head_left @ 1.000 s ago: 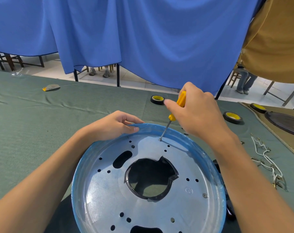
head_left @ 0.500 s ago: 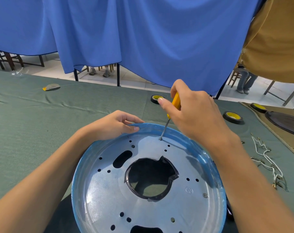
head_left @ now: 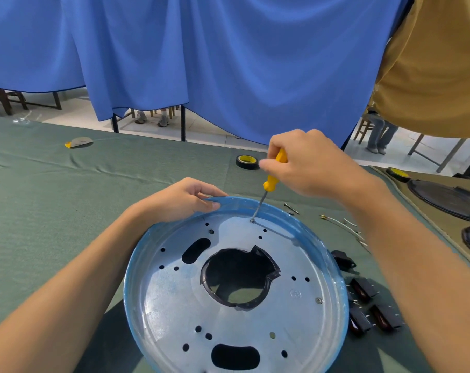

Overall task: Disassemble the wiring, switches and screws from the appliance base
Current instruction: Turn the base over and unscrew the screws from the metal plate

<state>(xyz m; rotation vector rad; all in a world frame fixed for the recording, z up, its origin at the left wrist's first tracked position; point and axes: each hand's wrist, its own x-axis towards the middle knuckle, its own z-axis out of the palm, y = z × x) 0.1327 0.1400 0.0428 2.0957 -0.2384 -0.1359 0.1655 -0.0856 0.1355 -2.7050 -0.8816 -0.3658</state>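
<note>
- Base [head_left: 236, 286] of the appliance lies nearest us on the green worktop [head_left: 53, 211], one round metal pan.
- Four black switches [head_left: 368, 305] sit just beside its right rim, partly behind our right forearm.
- Our left hand [head_left: 180, 200] has its fingers closed on the far rim.
- Our right hand [head_left: 309, 165] grips one yellow screwdriver [head_left: 273, 179], tip on a screw [head_left: 252, 220].
- Loose white wires [head_left: 344, 227] lie right; two tape rolls [head_left: 246, 162] farther.

Bright daylight, soft shadows, wide-angle edge distortion
</note>
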